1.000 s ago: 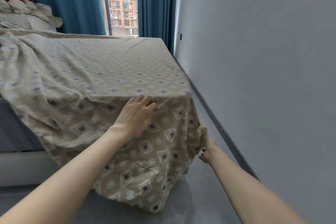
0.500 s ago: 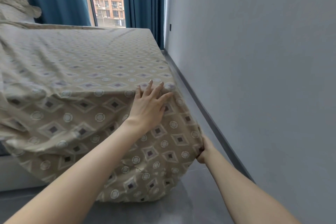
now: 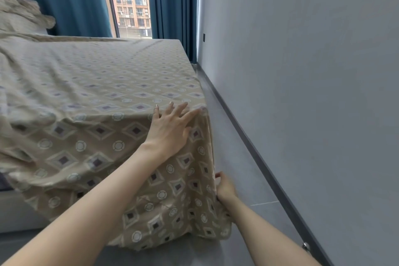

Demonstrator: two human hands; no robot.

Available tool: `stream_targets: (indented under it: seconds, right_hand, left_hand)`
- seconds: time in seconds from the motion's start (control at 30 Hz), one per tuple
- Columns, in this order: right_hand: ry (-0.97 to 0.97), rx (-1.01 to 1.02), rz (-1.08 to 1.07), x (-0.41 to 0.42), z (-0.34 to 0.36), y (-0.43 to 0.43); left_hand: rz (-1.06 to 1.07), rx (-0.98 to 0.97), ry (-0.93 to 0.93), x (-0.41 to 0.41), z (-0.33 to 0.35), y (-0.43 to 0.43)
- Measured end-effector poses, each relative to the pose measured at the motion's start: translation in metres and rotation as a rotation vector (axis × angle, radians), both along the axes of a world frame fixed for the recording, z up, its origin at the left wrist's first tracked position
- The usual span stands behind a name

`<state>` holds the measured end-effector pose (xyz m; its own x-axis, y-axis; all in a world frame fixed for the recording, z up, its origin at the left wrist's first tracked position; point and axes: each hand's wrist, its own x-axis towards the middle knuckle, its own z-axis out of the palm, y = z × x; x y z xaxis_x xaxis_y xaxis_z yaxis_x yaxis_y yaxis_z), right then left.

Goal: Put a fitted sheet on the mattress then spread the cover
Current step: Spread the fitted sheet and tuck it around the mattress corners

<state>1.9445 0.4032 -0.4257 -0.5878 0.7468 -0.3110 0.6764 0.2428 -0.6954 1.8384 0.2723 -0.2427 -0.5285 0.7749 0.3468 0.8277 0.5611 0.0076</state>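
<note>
A beige fitted sheet (image 3: 103, 97) with a diamond and circle print covers the mattress and hangs over its near right corner. My left hand (image 3: 170, 127) lies flat with spread fingers on that corner, pressing the cloth on the top edge. Lower down, my right hand (image 3: 224, 185) holds the hanging sheet at the vertical corner edge, its fingers partly hidden behind the cloth. At the left the sheet is loose and wrinkled, and a strip of the bed base (image 3: 17, 211) shows below it.
A grey wall (image 3: 302, 71) runs close along the bed's right side, leaving a narrow strip of grey floor (image 3: 244, 179). Blue curtains (image 3: 170, 2) frame a window at the back. Pillows and crumpled bedding (image 3: 19, 15) lie at the far left.
My left hand has opened flat and slid right onto the mattress corner. My right hand stays low at the corner edge of the sheet, which now hangs straighter there.
</note>
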Motion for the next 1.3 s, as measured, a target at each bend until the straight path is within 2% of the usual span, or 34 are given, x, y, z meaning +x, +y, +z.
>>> stream_targets:
  seconds: [0.13,0.2,0.33,0.4,0.5,0.67,0.87,1.07,1.3]
  right_hand:
    - [-0.064,0.259,0.205,-0.002,0.002,-0.006]
    - [-0.115,0.283,0.242,0.000,0.008,-0.002]
    - [-0.349,0.376,0.317,0.000,0.022,0.009]
    - [-0.417,0.386,0.314,-0.004,0.031,0.013]
    - [-0.410,0.368,0.201,-0.012,0.048,0.029]
    - [-0.396,0.267,0.106,-0.010,0.102,0.055]
    - [-0.271,0.117,-0.029,-0.019,0.222,0.076]
    - [-0.173,0.030,-0.082,-0.032,0.355,0.091]
    - [-0.116,0.009,-0.024,-0.039,0.549,0.103]
  left_hand:
    - [0.041,0.007,-0.037,-0.011,0.000,-0.006]
    - [0.032,0.040,-0.041,-0.015,0.000,-0.006]
    - [0.022,0.163,-0.101,-0.012,0.005,0.002]
    - [0.023,0.197,-0.126,-0.012,0.006,0.007]
    - [0.021,0.227,-0.147,-0.015,0.012,0.013]
    - [0.052,0.116,-0.326,-0.030,0.049,0.025]
    - [0.137,-0.055,-0.562,-0.060,0.147,0.047]
    - [0.166,-0.046,-0.641,-0.071,0.274,0.061]
    - [0.199,-0.012,-0.775,-0.078,0.440,0.069]
